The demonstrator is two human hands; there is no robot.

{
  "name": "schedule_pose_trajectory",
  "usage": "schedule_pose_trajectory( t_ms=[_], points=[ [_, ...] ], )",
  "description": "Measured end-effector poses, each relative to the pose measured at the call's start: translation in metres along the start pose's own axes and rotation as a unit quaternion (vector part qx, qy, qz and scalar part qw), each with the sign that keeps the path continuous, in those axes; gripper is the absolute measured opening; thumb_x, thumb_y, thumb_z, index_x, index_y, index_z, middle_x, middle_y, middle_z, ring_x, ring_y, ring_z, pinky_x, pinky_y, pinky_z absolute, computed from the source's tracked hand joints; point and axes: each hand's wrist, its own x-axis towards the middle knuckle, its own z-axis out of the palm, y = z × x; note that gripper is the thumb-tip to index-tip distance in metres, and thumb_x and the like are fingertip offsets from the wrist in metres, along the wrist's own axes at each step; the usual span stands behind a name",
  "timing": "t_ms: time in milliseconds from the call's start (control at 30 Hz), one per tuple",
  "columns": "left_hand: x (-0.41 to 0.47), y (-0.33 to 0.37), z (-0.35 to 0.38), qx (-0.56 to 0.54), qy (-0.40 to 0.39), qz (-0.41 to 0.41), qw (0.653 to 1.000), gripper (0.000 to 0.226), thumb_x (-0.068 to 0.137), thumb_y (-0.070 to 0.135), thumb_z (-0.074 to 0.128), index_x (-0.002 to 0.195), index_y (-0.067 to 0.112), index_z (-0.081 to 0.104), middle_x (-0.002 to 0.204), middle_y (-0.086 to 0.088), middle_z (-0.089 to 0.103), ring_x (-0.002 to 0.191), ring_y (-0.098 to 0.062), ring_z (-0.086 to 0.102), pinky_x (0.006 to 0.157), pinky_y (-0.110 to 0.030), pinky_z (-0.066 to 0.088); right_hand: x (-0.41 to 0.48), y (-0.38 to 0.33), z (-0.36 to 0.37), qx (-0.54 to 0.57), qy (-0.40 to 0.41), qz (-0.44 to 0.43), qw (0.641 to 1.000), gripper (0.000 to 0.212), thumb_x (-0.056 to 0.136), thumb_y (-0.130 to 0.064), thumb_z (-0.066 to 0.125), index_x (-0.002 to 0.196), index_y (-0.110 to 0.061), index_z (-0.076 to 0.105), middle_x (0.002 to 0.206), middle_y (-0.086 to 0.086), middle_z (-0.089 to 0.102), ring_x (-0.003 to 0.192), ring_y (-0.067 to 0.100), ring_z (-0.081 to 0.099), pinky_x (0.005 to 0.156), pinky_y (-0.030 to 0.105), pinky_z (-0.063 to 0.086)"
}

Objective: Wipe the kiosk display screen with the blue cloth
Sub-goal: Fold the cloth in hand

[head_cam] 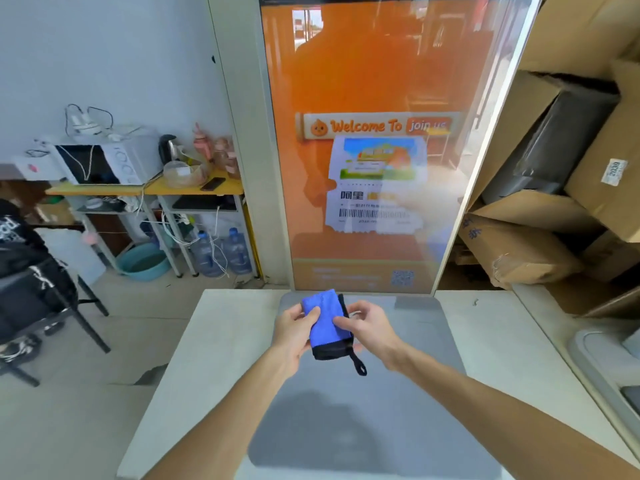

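A folded blue cloth (325, 323) with black edging and a black hanging loop is held in front of me, above the grey kiosk base. My left hand (294, 332) grips its left side, thumb on top. My right hand (369, 325) pinches its right edge with thumb and fingers. The tall kiosk display screen (367, 150) stands upright straight ahead, showing an orange picture with "Welcome To join us" and a white ticket graphic. Both hands are well below the screen and not touching it.
Stacked cardboard boxes (568, 188) crowd the right side of the kiosk. At the left, a yellow table (145, 190) carries a microwave, kettle and bowls, with water bottles (221, 252) and a teal basin (143, 261) beneath. A black chair (38, 289) with bags stands far left.
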Motion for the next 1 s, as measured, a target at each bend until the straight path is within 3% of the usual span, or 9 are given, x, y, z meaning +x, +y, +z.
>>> schedule_pose_trajectory(
  t_ms=[233,400,467,600,700,833,1000],
  points=[
    [0.008,-0.063,-0.064,0.077,0.080,-0.011,0.994,0.013,0.089,0.009,0.072,0.101,0.014,0.074,0.094,-0.004,0.076,0.085,-0.023,0.074,0.061,-0.028,0.059,-0.007,0.059,0.066,-0.031,-0.076,0.089,0.993,0.030,0.093,-0.013,0.070,0.117,-0.004,0.056,0.103,0.012,0.065,0.082,0.020,0.072,0.066,0.044,0.065],
    [0.014,-0.123,-0.104,0.144,0.093,-0.035,0.985,0.011,0.085,0.009,0.075,0.095,0.013,0.075,0.094,-0.004,0.077,0.089,-0.024,0.074,0.081,-0.045,0.061,-0.013,0.106,0.104,-0.073,-0.114,0.153,0.979,0.028,0.093,-0.012,0.070,0.116,-0.002,0.057,0.104,0.009,0.065,0.081,0.021,0.073,0.066,0.046,0.065],
    [0.014,-0.143,-0.115,0.183,0.100,-0.032,0.978,0.011,0.083,0.008,0.077,0.087,0.018,0.073,0.090,-0.002,0.076,0.089,-0.024,0.074,0.082,-0.045,0.061,-0.015,0.123,0.116,-0.101,-0.128,0.165,0.973,0.026,0.092,-0.012,0.070,0.113,-0.003,0.057,0.102,0.009,0.067,0.078,0.022,0.074,0.063,0.044,0.065],
    [0.012,-0.174,-0.131,0.270,0.100,-0.021,0.957,0.023,0.079,0.011,0.080,0.078,0.030,0.067,0.080,0.012,0.071,0.085,-0.017,0.072,0.072,-0.028,0.058,-0.020,0.150,0.138,-0.173,-0.157,0.180,0.956,0.020,0.093,-0.014,0.067,0.106,-0.009,0.054,0.097,0.015,0.074,0.073,0.025,0.078,0.065,0.045,0.065],
    [0.012,-0.189,-0.138,0.303,0.105,-0.013,0.947,0.019,0.077,0.014,0.082,0.089,0.023,0.070,0.078,0.020,0.066,0.078,-0.003,0.067,0.060,-0.010,0.046,-0.025,0.164,0.148,-0.214,-0.155,0.171,0.949,0.021,0.093,-0.017,0.067,0.105,-0.011,0.051,0.092,0.017,0.075,0.071,0.027,0.078,0.067,0.046,0.065],
    [0.016,-0.200,-0.138,0.335,0.110,-0.011,0.936,0.025,0.079,0.019,0.081,0.101,0.019,0.072,0.083,0.015,0.068,0.078,-0.005,0.067,0.070,-0.024,0.056,-0.024,0.170,0.152,-0.244,-0.142,0.159,0.946,0.024,0.094,-0.018,0.067,0.111,-0.010,0.052,0.091,0.015,0.075,0.071,0.027,0.077,0.068,0.045,0.065],
    [0.015,-0.198,-0.136,0.371,0.125,-0.017,0.920,0.031,0.077,0.027,0.083,0.103,0.022,0.066,0.092,0.012,0.068,0.087,-0.014,0.068,0.080,-0.037,0.059,-0.024,0.165,0.147,-0.288,-0.131,0.151,0.937,0.024,0.093,-0.029,0.066,0.101,-0.014,0.050,0.079,0.013,0.077,0.068,0.028,0.077,0.070,0.044,0.065]
  ],
)
